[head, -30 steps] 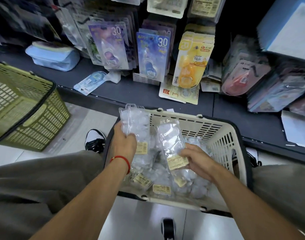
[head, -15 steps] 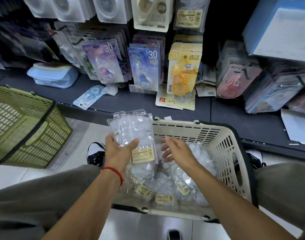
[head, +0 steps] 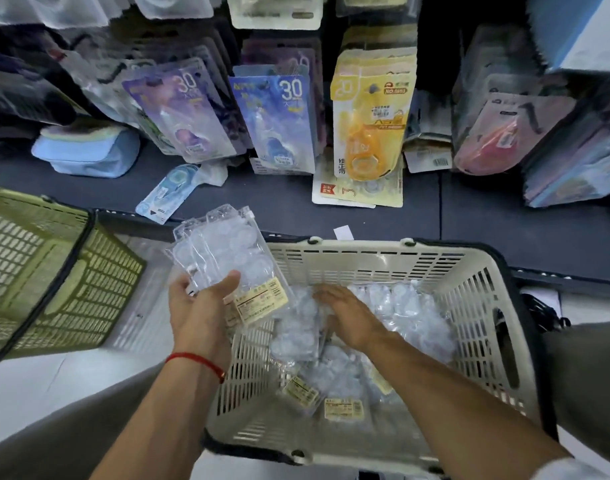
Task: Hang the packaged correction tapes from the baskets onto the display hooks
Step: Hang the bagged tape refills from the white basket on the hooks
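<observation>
Clear plastic packs (head: 227,258) sit gripped in the left hand (head: 198,306) above the white basket (head: 469,306); the right hand (head: 348,313), fingers flat, probably rummages among more. Light, slippery, crackly; pinch near the top hole.

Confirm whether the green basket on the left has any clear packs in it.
No: the green basket shows only bare mesh, while the clear packs lie in the white basket.

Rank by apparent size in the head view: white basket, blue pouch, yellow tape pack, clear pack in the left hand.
1. white basket
2. clear pack, though nearness to the camera enlarges it
3-4. yellow tape pack and blue pouch look alike; unranked.
</observation>
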The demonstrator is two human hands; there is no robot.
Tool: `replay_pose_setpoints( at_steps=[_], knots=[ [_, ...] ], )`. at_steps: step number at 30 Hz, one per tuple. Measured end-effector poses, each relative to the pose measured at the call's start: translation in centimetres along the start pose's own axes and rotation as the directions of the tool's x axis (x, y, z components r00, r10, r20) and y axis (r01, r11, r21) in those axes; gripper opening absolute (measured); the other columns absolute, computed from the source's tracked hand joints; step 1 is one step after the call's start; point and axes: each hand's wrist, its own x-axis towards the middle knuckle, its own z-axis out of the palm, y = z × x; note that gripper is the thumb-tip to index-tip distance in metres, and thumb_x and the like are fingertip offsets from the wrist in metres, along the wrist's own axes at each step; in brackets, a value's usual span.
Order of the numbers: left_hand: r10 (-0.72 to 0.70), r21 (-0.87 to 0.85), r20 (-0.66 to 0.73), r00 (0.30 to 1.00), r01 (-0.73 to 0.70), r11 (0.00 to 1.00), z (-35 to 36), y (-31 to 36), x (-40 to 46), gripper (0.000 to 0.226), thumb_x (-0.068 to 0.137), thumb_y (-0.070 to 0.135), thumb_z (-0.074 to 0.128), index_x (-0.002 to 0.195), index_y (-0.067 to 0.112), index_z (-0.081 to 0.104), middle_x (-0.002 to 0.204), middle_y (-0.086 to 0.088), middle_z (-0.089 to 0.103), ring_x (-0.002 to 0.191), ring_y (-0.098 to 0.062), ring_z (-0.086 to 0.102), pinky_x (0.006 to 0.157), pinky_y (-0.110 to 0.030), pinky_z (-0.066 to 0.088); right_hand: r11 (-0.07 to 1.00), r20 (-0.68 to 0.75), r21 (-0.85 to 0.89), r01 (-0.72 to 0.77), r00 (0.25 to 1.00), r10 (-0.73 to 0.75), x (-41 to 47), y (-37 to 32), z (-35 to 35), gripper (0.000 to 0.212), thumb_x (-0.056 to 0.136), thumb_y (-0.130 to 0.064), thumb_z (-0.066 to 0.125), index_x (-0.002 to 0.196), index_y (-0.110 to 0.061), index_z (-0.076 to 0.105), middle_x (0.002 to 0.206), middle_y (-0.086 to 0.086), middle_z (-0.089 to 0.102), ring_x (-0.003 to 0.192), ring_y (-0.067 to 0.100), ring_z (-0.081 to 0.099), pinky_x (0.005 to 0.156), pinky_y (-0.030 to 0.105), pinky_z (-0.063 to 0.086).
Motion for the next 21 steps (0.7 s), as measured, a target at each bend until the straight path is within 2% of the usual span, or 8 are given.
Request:
replay_pose_setpoints(
  at_steps=[3,6,8,11,13,15,17,21],
  knots=[
    [0.04,0.053,0.033,0.999,-0.041,0.998,0.4,0.9,0.5,0.063,0.084,-0.001,0.08,0.132,0.028,0.051,0.123,-0.013,0.069,0.097,-0.034,0.075,0.077,-0.052,0.063,0.976,-0.041,0.21,-0.054,0.997,0.064,-0.6,0.3,-2.6,0.033,0.105,-0.023,0.061,0.137,-0.027,0.067,0.141,0.0,0.067,0.131,0.021,0.062,0.11,0.034,0.048],
    [0.097,0.115,0.062,0.993,-0.103,0.988,0.3,2.2,0.4,0.064,0.084,0.0,0.08,0.128,0.035,0.05,0.112,-0.001,0.069,0.1,-0.029,0.072,0.085,-0.052,0.061,0.914,-0.008,0.387,-0.123,0.991,0.137,-1.3,-0.4,-7.4,0.009,0.099,-0.042,0.07,0.096,-0.037,0.077,0.103,-0.015,0.076,0.1,0.018,0.073,0.094,0.038,0.059],
    [0.13,0.137,0.107,0.986,-0.144,0.98,0.1,3.0,0.0,0.065,0.083,-0.002,0.079,0.13,0.033,0.05,0.116,-0.001,0.069,0.103,-0.028,0.07,0.089,-0.051,0.058,0.919,0.098,0.373,-0.125,0.991,0.095,-2.0,-1.6,-11.8,0.014,0.097,-0.047,0.071,0.087,-0.038,0.077,0.09,-0.021,0.075,0.089,0.021,0.072,0.085,0.035,0.059],
    [0.216,0.177,0.213,0.953,-0.255,0.951,-0.1,3.8,-0.8,0.066,0.083,-0.005,0.078,0.128,0.034,0.048,0.122,-0.005,0.065,0.101,-0.02,0.067,0.078,-0.035,0.054,0.986,0.209,0.161,-0.046,0.978,0.012,-3.7,-4.0,-18.5,0.027,0.097,-0.05,0.069,0.109,-0.029,0.081,0.104,-0.008,0.078,0.096,0.034,0.072,0.085,0.043,0.059],
    [0.248,0.221,0.328,0.912,-0.329,0.918,0.0,3.8,-1.5,0.066,0.084,-0.005,0.079,0.126,0.035,0.048,0.121,-0.004,0.065,0.099,-0.015,0.068,0.073,-0.027,0.055,0.993,0.252,0.111,0.027,0.966,-0.055,-5.5,-6.1,-22.5,0.031,0.094,-0.05,0.072,0.115,-0.028,0.081,0.107,-0.009,0.079,0.103,0.023,0.073,0.093,0.046,0.06],
    [0.219,0.23,0.436,0.873,-0.343,0.911,0.6,3.7,-2.5,0.065,0.082,-0.007,0.079,0.124,0.035,0.051,0.119,-0.002,0.067,0.096,-0.012,0.07,0.07,-0.021,0.056,0.994,0.256,0.09,0.068,0.962,-0.089,-7.7,-9.0,-25.6,0.033,0.086,-0.057,0.075,0.11,-0.035,0.082,0.099,-0.022,0.078,0.093,0.003,0.072,0.091,0.034,0.06],
    [0.151,0.211,0.513,0.845,-0.294,0.932,1.4,3.8,-3.8,0.064,0.081,-0.006,0.081,0.119,0.038,0.056,0.112,0.001,0.074,0.093,-0.012,0.074,0.069,-0.022,0.057,0.988,0.17,0.05,0.147,0.974,-0.153,-10.1,-11.5,-27.7,0.032,0.086,-0.055,0.076,0.107,-0.031,0.082,0.073,-0.034,0.067,0.068,-0.009,0.061,0.066,0.009,0.047],
    [0.048,0.079,0.604,0.795,-0.12,0.99,2.7,4.9,-6.5,0.06,0.073,-0.002,0.083,0.117,0.032,0.062,0.104,-0.003,0.077,0.074,-0.022,0.078,0.054,-0.03,0.056,0.976,-0.129,-0.102,0.19,0.971,-0.202,-14.2,-14.7,-29.6,0.023,0.088,-0.045,0.08,0.101,-0.025,0.078,0.053,-0.02,0.046,0.053,0.0,0.043,0.052,0.016,0.032]
  ],
)
